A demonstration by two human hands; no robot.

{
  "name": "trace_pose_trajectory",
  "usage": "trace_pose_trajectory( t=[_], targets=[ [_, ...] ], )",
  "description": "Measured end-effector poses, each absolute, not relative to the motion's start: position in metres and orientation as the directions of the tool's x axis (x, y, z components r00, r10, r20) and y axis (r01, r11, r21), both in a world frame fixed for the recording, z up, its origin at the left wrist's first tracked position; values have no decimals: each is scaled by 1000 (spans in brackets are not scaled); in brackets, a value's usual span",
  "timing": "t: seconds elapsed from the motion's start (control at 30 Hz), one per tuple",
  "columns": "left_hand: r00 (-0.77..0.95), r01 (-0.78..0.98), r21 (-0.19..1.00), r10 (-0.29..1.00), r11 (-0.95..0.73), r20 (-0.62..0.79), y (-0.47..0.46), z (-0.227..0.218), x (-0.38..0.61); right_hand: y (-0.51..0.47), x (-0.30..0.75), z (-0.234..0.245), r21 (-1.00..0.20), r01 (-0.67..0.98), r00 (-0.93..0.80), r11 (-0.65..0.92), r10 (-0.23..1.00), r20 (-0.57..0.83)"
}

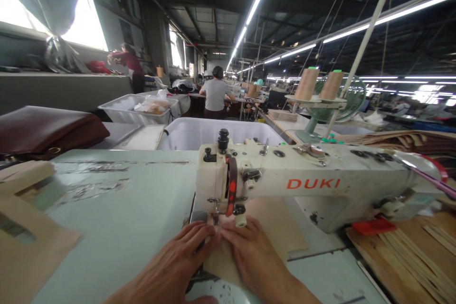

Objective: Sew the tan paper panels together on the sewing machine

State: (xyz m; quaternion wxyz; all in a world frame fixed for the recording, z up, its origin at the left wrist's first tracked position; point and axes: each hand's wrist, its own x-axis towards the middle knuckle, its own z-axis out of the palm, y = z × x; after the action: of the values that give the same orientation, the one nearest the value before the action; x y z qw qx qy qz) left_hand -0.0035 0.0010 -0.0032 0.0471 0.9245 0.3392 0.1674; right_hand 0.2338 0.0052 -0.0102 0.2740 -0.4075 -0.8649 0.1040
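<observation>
Evidently, both hands (188, 249) (252, 247) press the beige sheet (223, 266) flat; uneven pressure could skew it beneath the presser foot (215, 219).

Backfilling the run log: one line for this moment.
left hand: on beige piece | right hand: on beige piece, beside left | station: sewing machine, hands at its needle end

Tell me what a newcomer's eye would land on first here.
Probably the white machine, with orange DUKI lettering, at centre right. At its near end, the left hand and right hand rest their fingers on a beige sheet. Beyond the machine, two thread cones stand to the right.
</observation>
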Motion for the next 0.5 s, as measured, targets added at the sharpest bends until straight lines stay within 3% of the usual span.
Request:
trace_pose_trajectory(
  t=[0.17,0.5],
  targets=[
    [713,586,202,617,-785,332,7,-15,-7,7,233,-15,-414,656,-474,631,771,425],
    [701,630,204,662,-750,266,11,-6,-7,7,233,-16,-375,701,-463,607,787,407]
  ],
)
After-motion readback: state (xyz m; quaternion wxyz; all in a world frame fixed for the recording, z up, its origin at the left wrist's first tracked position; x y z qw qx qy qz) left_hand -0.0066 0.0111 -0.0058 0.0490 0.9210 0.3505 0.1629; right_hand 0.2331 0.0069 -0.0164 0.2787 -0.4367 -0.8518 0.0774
